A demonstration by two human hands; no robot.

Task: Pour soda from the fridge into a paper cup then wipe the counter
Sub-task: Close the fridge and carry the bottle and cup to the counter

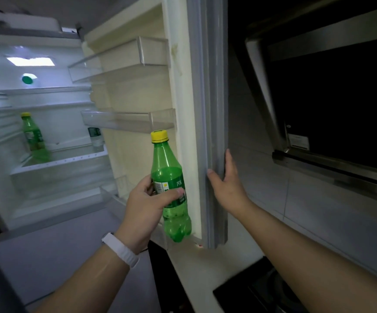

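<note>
My left hand (pixel 145 211) grips a green soda bottle (pixel 168 175) with a yellow cap, held upright in front of the open fridge door (pixel 183 136). My right hand (pixel 224 177) holds the door's grey outer edge, thumb on the inner side and fingers wrapped round the far side. The fridge (pixel 47 132) stands open and lit. A second green bottle (pixel 32 134) with a yellow cap stands on a shelf inside. No paper cup is in view.
Clear door bins (pixel 128 120) hang on the door's inner face. A clear bottle (pixel 96 137) sits at the shelf's right end. A steel range hood (pixel 318 109) fills the dark upper right. A pale counter (pixel 205 279) and black cooktop (pixel 255 290) lie below.
</note>
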